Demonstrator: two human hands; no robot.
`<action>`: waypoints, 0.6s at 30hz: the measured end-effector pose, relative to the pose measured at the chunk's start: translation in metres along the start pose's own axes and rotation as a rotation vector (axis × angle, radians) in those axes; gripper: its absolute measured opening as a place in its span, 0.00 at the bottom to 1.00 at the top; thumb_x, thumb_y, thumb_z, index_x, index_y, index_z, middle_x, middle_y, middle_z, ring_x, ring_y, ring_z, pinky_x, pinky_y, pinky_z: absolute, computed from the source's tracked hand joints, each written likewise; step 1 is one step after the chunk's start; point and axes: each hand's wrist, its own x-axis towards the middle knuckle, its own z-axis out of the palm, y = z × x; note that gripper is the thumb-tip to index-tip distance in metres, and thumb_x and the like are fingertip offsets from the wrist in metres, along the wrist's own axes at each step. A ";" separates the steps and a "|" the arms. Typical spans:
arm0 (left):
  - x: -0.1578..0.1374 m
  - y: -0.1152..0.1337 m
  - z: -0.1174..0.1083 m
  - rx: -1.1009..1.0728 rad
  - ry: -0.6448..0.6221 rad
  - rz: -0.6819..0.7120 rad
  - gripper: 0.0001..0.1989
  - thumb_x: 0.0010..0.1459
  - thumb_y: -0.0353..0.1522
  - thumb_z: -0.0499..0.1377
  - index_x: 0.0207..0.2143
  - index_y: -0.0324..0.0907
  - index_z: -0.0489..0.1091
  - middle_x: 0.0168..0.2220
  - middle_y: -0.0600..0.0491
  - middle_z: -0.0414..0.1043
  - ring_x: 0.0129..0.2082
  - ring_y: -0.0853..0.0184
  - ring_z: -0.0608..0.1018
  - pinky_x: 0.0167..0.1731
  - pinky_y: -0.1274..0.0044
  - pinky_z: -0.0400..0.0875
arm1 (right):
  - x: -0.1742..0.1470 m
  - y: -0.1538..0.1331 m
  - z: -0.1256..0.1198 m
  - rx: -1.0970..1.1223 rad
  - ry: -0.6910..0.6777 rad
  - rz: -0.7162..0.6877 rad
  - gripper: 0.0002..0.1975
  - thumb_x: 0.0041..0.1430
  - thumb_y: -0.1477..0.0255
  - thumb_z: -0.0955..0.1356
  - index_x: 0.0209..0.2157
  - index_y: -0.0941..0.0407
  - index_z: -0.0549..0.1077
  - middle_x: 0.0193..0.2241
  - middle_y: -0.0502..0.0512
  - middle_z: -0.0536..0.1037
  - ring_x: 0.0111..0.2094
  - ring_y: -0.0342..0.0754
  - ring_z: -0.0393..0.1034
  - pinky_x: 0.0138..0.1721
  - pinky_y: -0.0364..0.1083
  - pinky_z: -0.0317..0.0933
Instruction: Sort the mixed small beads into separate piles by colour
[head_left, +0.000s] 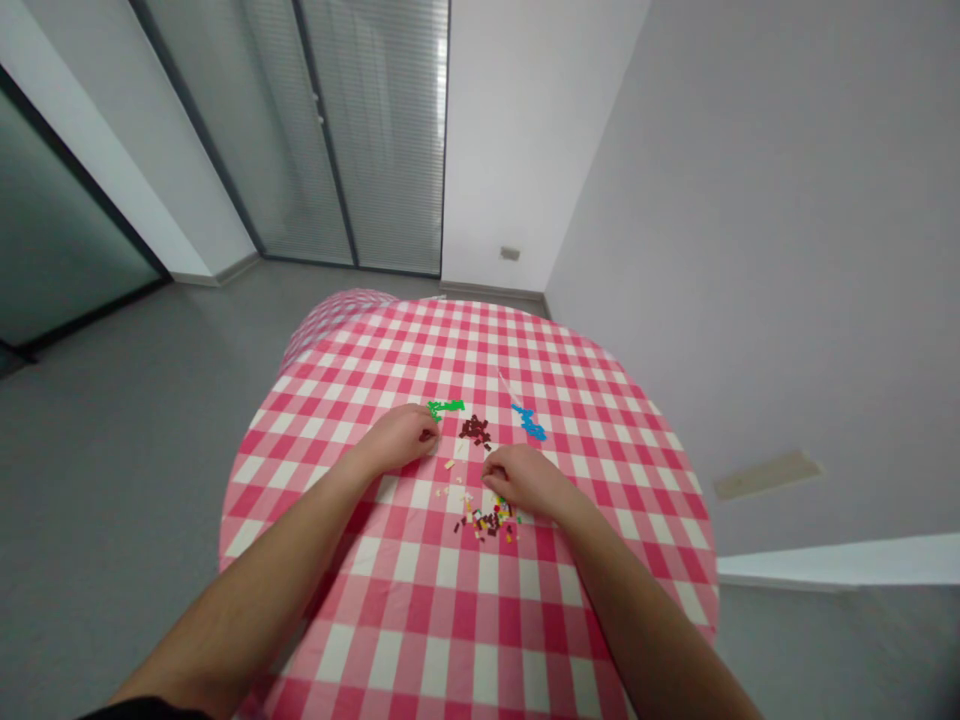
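Note:
My left hand (401,437) is closed beside the small green pieces (448,406), and a bit of dark brown shows between its curled fingers. To its right lies a heap of dark brown pieces (475,430). My right hand (529,477) rests above the mixed pile (491,521) of tiny brown, yellow, red, green and white pieces, its fingers pinched together. Whatever those fingertips hold is hidden. Blue pieces (529,422) lie in a cluster beyond the right hand. A few cream pieces (450,465) are scattered between both hands.
A pink-and-white checked cloth (420,600) covers the round-edged table. Behind its far left edge stands something draped in similar checked fabric (330,318). Glass partitions (390,140) rise at the back, and a plain wall (787,250) runs along the right.

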 end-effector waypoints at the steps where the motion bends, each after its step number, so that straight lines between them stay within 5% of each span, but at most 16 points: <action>1: 0.001 -0.002 0.001 0.006 0.019 -0.009 0.10 0.56 0.28 0.55 0.26 0.43 0.74 0.31 0.49 0.76 0.33 0.64 0.73 0.36 0.73 0.64 | 0.000 0.000 0.000 0.002 -0.001 -0.002 0.08 0.56 0.78 0.66 0.27 0.58 0.77 0.25 0.52 0.78 0.24 0.41 0.64 0.26 0.42 0.48; 10: 0.002 -0.004 0.001 0.047 0.104 -0.080 0.10 0.58 0.28 0.55 0.28 0.43 0.76 0.32 0.49 0.77 0.35 0.62 0.75 0.38 0.72 0.66 | -0.001 0.000 0.001 0.008 0.005 -0.009 0.08 0.56 0.78 0.66 0.25 0.58 0.76 0.24 0.52 0.76 0.23 0.41 0.62 0.25 0.43 0.47; 18: 0.002 0.034 0.000 -0.142 0.119 0.036 0.09 0.61 0.31 0.57 0.31 0.42 0.76 0.32 0.49 0.75 0.36 0.62 0.74 0.39 0.71 0.66 | 0.004 0.009 0.003 0.211 0.190 -0.028 0.07 0.62 0.77 0.66 0.36 0.57 0.77 0.35 0.55 0.81 0.35 0.46 0.72 0.37 0.44 0.60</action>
